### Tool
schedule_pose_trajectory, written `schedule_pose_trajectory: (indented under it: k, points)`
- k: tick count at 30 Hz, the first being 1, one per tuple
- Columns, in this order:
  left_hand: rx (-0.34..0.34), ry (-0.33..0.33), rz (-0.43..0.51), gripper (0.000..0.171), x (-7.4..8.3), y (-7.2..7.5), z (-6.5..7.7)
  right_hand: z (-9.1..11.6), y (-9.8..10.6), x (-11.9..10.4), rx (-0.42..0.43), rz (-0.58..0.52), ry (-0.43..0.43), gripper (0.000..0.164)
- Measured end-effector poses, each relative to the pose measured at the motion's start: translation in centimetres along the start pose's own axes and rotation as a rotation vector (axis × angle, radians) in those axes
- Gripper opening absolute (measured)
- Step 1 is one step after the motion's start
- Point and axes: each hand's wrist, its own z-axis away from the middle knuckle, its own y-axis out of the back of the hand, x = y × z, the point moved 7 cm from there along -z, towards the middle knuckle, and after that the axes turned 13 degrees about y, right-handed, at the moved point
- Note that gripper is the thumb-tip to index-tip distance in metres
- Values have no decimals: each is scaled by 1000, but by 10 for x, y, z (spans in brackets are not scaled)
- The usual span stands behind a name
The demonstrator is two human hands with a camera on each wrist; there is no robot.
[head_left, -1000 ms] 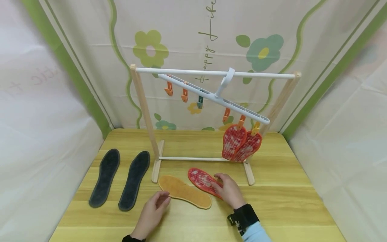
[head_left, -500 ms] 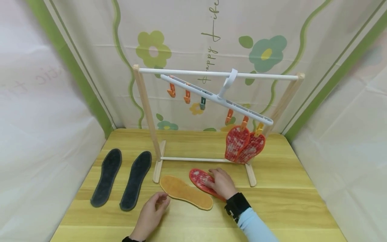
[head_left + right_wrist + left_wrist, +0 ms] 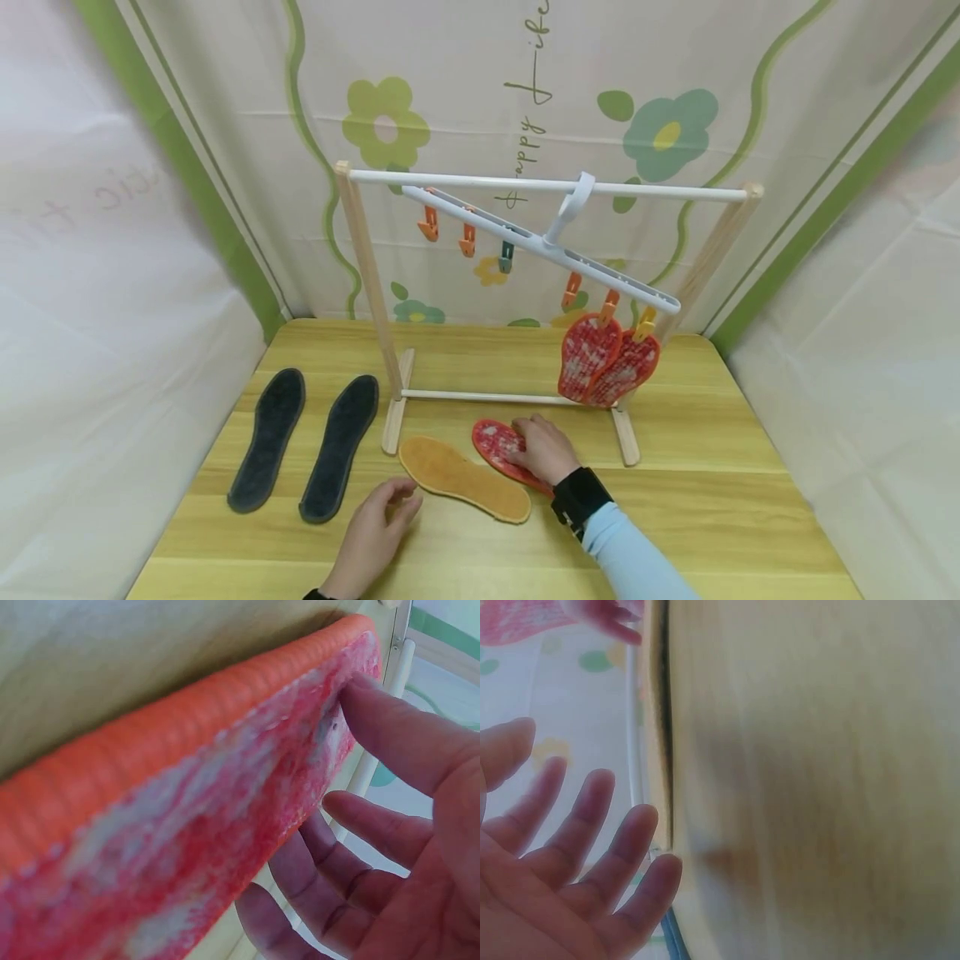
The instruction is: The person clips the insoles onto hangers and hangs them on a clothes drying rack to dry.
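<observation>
My right hand (image 3: 545, 450) is over a red-and-white patterned insole with an orange edge (image 3: 495, 442) lying on the table. In the right wrist view the thumb (image 3: 390, 720) rests on the patterned face of that insole, with the other fingers curled at its far edge, some tips hidden behind it. My left hand (image 3: 378, 523) hovers at the near left side of a yellow-orange insole (image 3: 465, 481), fingers loosely bent and holding nothing. The left wrist view shows its palm and spread fingers (image 3: 634, 832).
Two dark insoles (image 3: 267, 442) lie at the left. Behind stands a wooden rack with a white bar (image 3: 465, 181). A white clip hanger (image 3: 540, 243) hangs tilted from it, with several clips, two of them holding a pair of red insoles (image 3: 592, 354). Fabric walls surround the table (image 3: 712, 517).
My right hand has shifted slightly left and farther over the red insole, its fingers closing toward the edge. The left hand stays almost still. The head view has shifted slightly.
</observation>
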Motion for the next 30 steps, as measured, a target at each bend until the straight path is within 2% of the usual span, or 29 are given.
schedule_pose_trajectory:
  k: [10,17,22,30]
  points:
    - [4,-5,-19,21,1,0,0,0,-1,4,1,-82,-7,50]
    - [-6,61,-26,21,-4,0,-3,3,-1,3,-19,-118,-10,40]
    - [-1,57,-29,22,-5,1,-3,7,4,4,-38,-176,-40,27]
    - [35,25,-20,20,1,9,-3,14,22,-3,-36,-218,-29,21]
